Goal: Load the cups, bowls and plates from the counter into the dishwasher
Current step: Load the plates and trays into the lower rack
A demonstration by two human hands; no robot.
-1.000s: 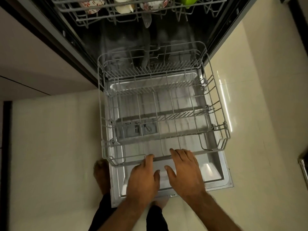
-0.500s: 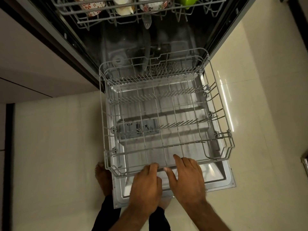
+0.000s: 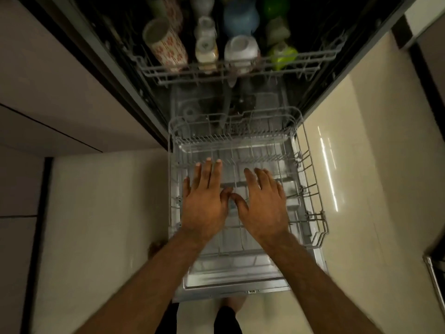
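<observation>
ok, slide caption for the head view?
Open left hand and right hand over empty lower rack; cups in upper rack.

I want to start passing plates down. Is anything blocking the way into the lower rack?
Only the person's hands: the left hand and right hand hover open above the lower rack. The rack itself shows no dishes, and the upper rack sits farther back.

Both bare forearms reach forward and down. The bare left grip (image 3: pixel 204 203) and bare right grip (image 3: pixel 263 206) are held flat, palms down, fingers straight and spread, thumbs nearly touching, holding nothing.
</observation>
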